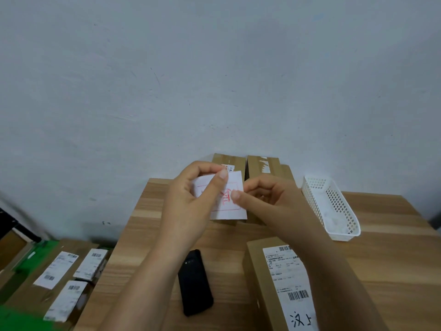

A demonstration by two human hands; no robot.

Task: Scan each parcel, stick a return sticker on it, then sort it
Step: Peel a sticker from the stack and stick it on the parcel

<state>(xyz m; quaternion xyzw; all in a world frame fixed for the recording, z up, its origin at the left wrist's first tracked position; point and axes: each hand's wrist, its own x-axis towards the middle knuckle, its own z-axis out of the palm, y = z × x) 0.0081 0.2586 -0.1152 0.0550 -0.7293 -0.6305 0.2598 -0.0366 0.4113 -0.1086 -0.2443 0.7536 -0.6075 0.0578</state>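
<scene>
My left hand [191, 194] holds a white return sticker [230, 206] with red print up above the wooden table [381, 259], thumb across its face. My right hand [267, 197] pinches the sticker's right edge with its fingertips. A long cardboard parcel [260, 283] with a white shipping label and barcodes lies at the near right, partly under my right forearm. A black handheld scanner [194, 283] lies on the table between my forearms.
Two cardboard boxes [262, 163] stand at the table's far edge against the wall. A white plastic basket [334, 206] sits at the right. Several labelled parcels [62, 278] lie lower down beyond the table's left edge.
</scene>
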